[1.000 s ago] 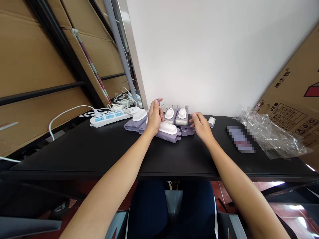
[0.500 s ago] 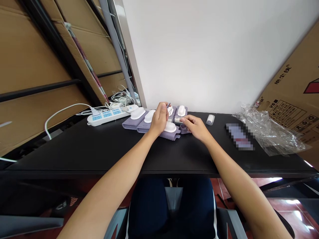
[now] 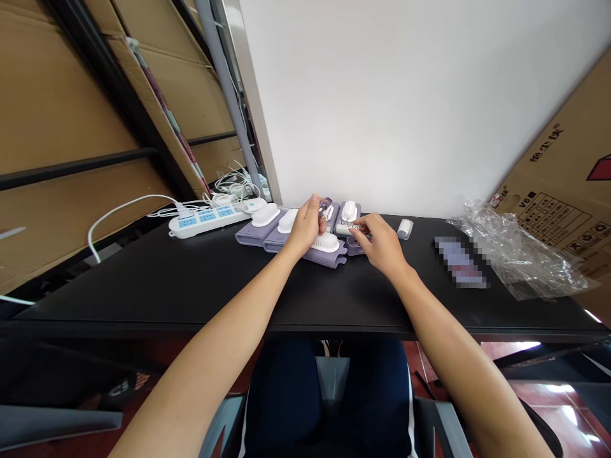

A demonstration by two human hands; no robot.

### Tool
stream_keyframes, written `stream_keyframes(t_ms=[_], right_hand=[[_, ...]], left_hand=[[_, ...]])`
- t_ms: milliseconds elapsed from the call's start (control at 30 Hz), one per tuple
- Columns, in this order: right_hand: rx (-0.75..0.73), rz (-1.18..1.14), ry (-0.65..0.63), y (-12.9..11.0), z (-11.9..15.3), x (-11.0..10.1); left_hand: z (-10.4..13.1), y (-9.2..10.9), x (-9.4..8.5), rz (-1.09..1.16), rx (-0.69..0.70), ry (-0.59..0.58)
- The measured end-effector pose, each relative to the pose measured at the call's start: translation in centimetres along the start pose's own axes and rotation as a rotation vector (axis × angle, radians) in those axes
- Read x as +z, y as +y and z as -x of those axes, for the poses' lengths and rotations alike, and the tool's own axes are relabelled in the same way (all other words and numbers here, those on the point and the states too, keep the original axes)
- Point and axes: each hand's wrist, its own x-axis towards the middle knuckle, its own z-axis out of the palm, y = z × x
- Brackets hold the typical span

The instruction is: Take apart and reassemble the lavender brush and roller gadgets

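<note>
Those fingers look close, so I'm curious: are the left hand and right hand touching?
Apart: the head view shows the left hand and right hand separated by a gap, a purple item visible between.

Power strip [image 3: 205, 219] on tabletop [image 3: 191, 292], back left, near back edge; wall [image 3: 382, 114] behind. Blocks [image 3: 265, 218] right of strip, others behind brush [image 3: 327, 242]. Small part [image 3: 325, 206] in left hand [image 3: 307, 226], over brush's left end. Wire [image 3: 347, 224] between it and right hand [image 3: 380, 242]. Tray [image 3: 356, 247] right of brush. Case [image 3: 405, 229] near back edge, right of right hand. Phone [image 3: 461, 262] farther right, bag [image 3: 522, 254] toward right edge, carton [image 3: 558, 191] behind bag.
</note>
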Motion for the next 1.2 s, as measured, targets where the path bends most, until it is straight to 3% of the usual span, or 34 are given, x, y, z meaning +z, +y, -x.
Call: stream_keyframes(t_ms=[233, 467, 600, 733, 900, 1200], right_hand=[[-0.049, 0.195, 0.093, -0.1, 0.2, -0.7], [0.321, 0.202, 0.149, 1.1, -0.4, -2.1], [0.545, 0.369, 0.066, 2.8, -0.8, -3.6], [0.667, 0.458, -0.083, 4.5, -0.8, -4.3], [0.739, 0.547, -0.199, 5.9, -0.7, -4.3], [0.764, 0.546, -0.251, 6.4, -0.6, -4.4]], left_hand=[[-0.4, 0.7, -0.7, 0.017, -0.096, 0.062], [-1.0, 0.1, -1.1, 0.056, -0.043, 0.109], [-1.0, -0.4, -1.1, -0.032, -0.004, 0.095], [-1.0, -0.5, -1.2, -0.092, -0.012, 0.077], [-1.1, -0.6, -1.2, -0.142, 0.012, 0.099], [-1.0, -0.4, -1.2, -0.257, 0.082, 0.081]])
